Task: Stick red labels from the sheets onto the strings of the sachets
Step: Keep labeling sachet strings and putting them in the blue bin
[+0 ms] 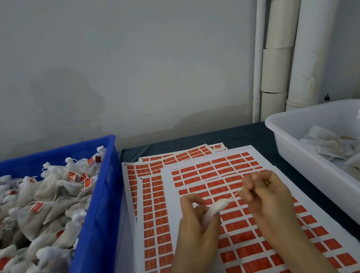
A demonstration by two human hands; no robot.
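Both hands hover over the top sheet of red labels [214, 171] in the middle of the table. My left hand [198, 224] grips a small white sachet [214, 209], whose top pokes out to the right. A thin string [236, 193] runs from the sachet up to my right hand [268, 195], which pinches its far end between curled fingers. Whether a label is on the string cannot be told.
A blue crate [107, 216] at the left is heaped with white sachets bearing red labels. A white tub [317, 163] at the right holds plain sachets. More label sheets [177, 156] lie fanned under the top one. Wall and white pipes stand behind.
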